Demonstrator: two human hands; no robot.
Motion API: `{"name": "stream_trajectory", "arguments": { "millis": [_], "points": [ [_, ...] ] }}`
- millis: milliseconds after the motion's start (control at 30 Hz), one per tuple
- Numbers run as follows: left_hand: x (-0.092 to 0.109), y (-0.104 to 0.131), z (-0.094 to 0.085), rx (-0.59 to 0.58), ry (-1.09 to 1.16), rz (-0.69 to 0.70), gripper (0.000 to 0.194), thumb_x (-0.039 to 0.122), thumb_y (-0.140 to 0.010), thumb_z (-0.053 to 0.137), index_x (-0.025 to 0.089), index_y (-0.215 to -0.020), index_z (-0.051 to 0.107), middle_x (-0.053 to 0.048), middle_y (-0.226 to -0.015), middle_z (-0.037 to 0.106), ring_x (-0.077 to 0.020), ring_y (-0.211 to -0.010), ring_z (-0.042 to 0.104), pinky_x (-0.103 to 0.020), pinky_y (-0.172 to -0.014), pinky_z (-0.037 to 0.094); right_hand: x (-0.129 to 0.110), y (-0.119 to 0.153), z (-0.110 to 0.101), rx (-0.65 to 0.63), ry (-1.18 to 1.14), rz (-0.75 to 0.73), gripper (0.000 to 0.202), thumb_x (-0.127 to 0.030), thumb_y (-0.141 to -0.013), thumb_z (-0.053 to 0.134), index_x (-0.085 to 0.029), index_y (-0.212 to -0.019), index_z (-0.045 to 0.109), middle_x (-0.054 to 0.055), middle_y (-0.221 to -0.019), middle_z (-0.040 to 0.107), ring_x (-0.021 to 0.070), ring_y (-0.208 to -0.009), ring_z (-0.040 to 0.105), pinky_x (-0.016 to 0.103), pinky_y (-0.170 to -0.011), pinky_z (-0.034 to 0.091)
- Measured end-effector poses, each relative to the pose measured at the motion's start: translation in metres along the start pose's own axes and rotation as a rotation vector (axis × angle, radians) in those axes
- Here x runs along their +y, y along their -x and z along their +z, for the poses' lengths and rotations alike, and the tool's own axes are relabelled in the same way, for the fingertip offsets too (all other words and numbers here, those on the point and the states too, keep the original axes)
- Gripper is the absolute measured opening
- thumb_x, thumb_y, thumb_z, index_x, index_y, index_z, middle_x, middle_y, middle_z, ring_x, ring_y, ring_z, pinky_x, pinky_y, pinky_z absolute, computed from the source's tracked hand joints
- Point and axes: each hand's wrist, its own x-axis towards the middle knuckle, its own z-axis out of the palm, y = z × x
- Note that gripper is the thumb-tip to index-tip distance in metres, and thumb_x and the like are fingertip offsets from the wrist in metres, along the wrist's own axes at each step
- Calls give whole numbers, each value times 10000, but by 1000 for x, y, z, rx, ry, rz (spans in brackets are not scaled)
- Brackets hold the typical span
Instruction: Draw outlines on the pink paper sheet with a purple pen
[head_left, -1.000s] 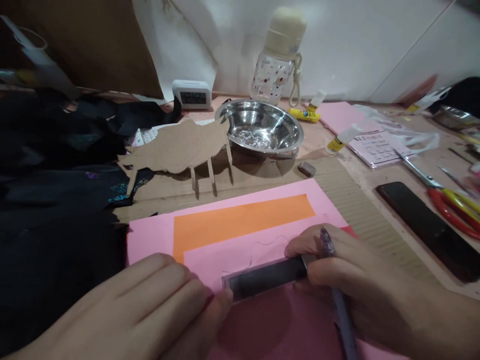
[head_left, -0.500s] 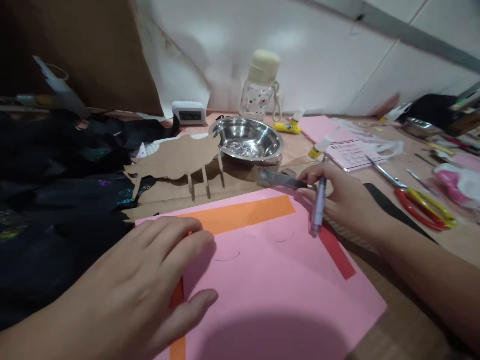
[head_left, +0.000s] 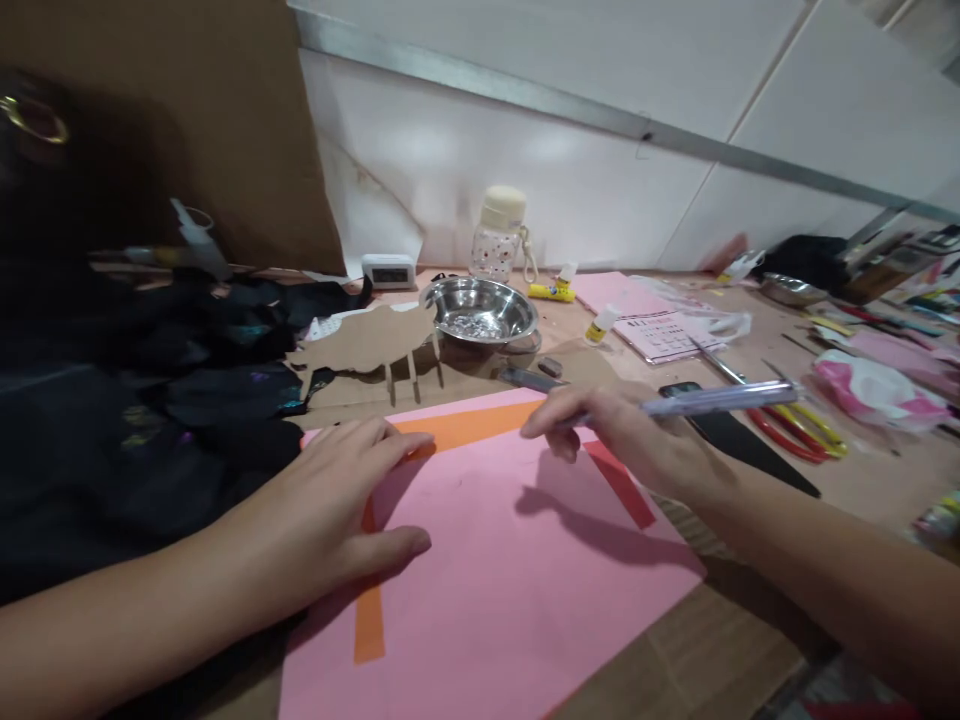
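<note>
A pink sheet of paper [head_left: 480, 570] lies in front of me, with an orange strip [head_left: 472, 428] along its top, another orange strip [head_left: 369, 625] at the left and a red strip [head_left: 619, 484] at the right. My left hand [head_left: 360, 490] rests on the sheet's left side, fingers stretched out and thumb apart. Above the upper right part of the sheet, my right hand [head_left: 607, 430] has curled fingers around a pale purple pen [head_left: 720, 398], which points out to the right. Faint pencil marks show on the paper. A small dark block [head_left: 550, 367] and a greyish flat tool [head_left: 529, 379] lie just beyond the sheet.
Behind the sheet are a cardboard cutout [head_left: 367, 343], a steel bowl [head_left: 480, 312], a clock [head_left: 388, 271] and a bottle [head_left: 499, 235]. Glue bottles, a phone-like black object [head_left: 739, 440] and red-yellow scissors [head_left: 795, 435] lie to the right. Black fabric [head_left: 150, 460] covers the left.
My right hand has moved from beside the flat tool to over the sheet, and the pen has swung from upright to nearly level. My left hand stays on the paper. The view has tilted upward.
</note>
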Motion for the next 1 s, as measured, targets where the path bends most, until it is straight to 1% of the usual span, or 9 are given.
{"name": "stream_trajectory", "arguments": {
  "millis": [67, 133, 200, 267, 367, 500, 600, 800, 1000],
  "points": [
    [0, -2, 0, 23, 105, 9, 505, 467, -861, 764, 318, -1336, 684, -61, -1268, 711, -328, -1141, 648, -468, -971, 490, -12, -8, 24, -80, -44, 113, 173, -259, -1049, 579, -235, -1022, 748, 9, -802, 679, 160, -709, 662, 286, -638, 545],
    [-2, -3, 1, 42, 169, 34, 427, 446, -928, 681, 320, -1335, 679, -51, -1217, 711, -285, -1086, 657, -430, -942, 503, -15, -18, 48, -122, -187, 282, 154, -122, -929, 645, -252, -1010, 660, -33, -790, 685, 136, -620, 665, 238, -523, 502],
    [-4, -4, 2, 56, 192, 53, 357, 411, -976, 595, 311, -1307, 686, -47, -1154, 700, -252, -1034, 664, -398, -903, 520, -9, -26, 67, -157, -310, 408, 194, -101, -877, 681, -254, -956, 591, -51, -752, 705, 136, -594, 682, 228, -505, 508],
    [-6, -5, 3, 75, 214, 61, 354, 371, -989, 557, 293, -1309, 686, -50, -1102, 683, -233, -986, 671, -381, -866, 533, 3, -31, 78, -148, -342, 453, 199, -128, -867, 714, -246, -881, 554, -61, -670, 700, 135, -585, 685, 245, -549, 544],
    [-8, -6, 6, 115, 246, 65, 421, 347, -989, 556, 271, -1393, 648, -59, -1121, 671, -222, -978, 681, -378, -861, 551, 18, -35, 82, -99, -326, 430, 223, -164, -881, 712, -244, -802, 519, -81, -572, 650, 127, -559, 676, 261, -592, 565],
    [-11, -8, 9, 136, 277, 82, 441, 330, -1000, 561, 311, -1434, 634, -50, -1169, 668, -206, -983, 689, -365, -860, 561, 23, -38, 85, -47, -282, 382, 241, -182, -886, 685, -247, -752, 496, -91, -556, 618, 121, -534, 655, 255, -557, 542],
    [-12, -8, 9, 142, 293, 97, 387, 312, -1007, 565, 336, -1380, 665, -32, -1154, 662, -193, -988, 683, -345, -861, 556, 21, -39, 89, -9, -235, 380, 254, -178, -851, 690, -250, -726, 480, -82, -558, 611, 132, -542, 657, 238, -511, 495],
    [-10, -8, 8, 149, 290, 142, 312, 266, -1022, 562, 292, -1307, 686, -30, -1141, 667, -180, -996, 685, -312, -849, 555, 19, -40, 90, -22, -198, 349, 228, -178, -853, 664, -251, -735, 484, -78, -540, 614, 111, -466, 574, 211, -443, 411],
    [-7, -9, 7, 151, 288, 152, 289, 279, -1044, 542, 270, -1287, 697, -22, -1079, 662, -165, -940, 672, -294, -811, 537, 20, -40, 90, -24, -180, 354, 239, -188, -886, 667, -250, -745, 484, -71, -547, 630, 113, -466, 595, 205, -440, 399]
  ]
}}
